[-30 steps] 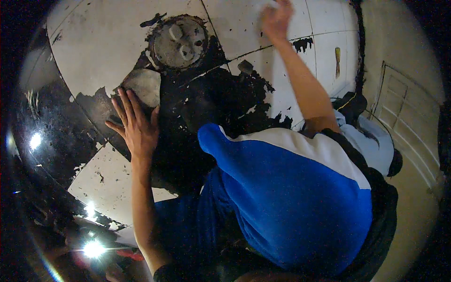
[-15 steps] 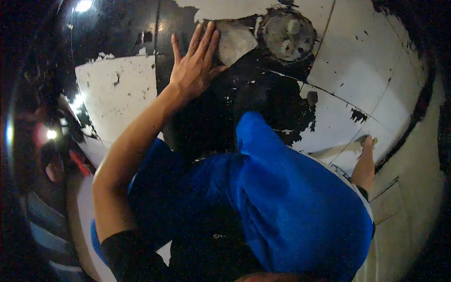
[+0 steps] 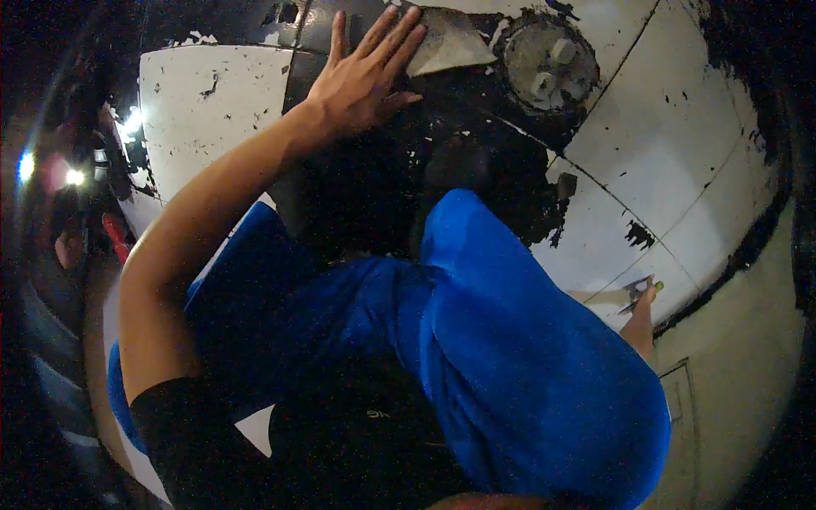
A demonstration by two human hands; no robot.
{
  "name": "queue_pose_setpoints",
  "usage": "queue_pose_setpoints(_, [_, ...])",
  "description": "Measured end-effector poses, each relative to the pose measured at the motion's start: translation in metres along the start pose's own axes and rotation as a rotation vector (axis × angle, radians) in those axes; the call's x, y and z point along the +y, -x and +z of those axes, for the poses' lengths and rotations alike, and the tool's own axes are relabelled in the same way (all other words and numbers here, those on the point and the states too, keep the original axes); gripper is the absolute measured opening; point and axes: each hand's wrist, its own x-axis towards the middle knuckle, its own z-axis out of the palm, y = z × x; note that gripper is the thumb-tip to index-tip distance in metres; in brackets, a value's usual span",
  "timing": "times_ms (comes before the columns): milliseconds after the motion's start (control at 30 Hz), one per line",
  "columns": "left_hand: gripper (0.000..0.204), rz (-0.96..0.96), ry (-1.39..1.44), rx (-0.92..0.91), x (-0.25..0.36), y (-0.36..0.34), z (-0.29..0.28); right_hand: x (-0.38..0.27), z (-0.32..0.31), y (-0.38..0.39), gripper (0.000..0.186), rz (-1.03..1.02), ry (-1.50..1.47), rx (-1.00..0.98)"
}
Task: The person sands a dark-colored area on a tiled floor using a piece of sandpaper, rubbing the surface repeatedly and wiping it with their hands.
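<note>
Left hand (image 3: 365, 81): open, palm down, fingers spread on the black part of the floor (image 3: 229, 93), at the edge of a grey piece (image 3: 449, 47). Right hand (image 3: 643, 314): lower right, fingers at a small tool (image 3: 660, 286) with a yellow-green end; whether they grip it, cannot tell. Tool: over white floor, near the wall (image 3: 731, 331). Disc (image 3: 569, 81): round, grey, two lumps on top, right of the grey piece. Trousers (image 3: 544, 357): blue.

Left hand (image 3: 361, 89): upper middle, laid flat, fingers (image 3: 338, 38) spread, thumb (image 3: 401, 101) rightward | left arm (image 3: 187, 221): bent, left side | right hand (image 3: 646, 299): right side, small, finger pose unclear
</note>
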Motion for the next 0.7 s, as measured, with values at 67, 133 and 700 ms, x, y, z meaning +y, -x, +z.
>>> queue_pose_setpoints(67, [0.087,0.075,0.036,0.086,0.0,-0.01,0.003,0.008,-0.007,0.005,0.064,-0.046,0.032,0.041])
queue_pose_setpoints(133, [0.093,0.011,-0.056,-0.254,0.014,-0.01,-0.029,-0.025,0.009,0.013,0.064,-0.222,0.198,0.119])
queue_pose_setpoints(700, [0.091,-0.016,0.088,-0.062,-0.001,-0.002,0.008,-0.055,-0.034,-0.052,0.052,-0.324,1.974,0.432])
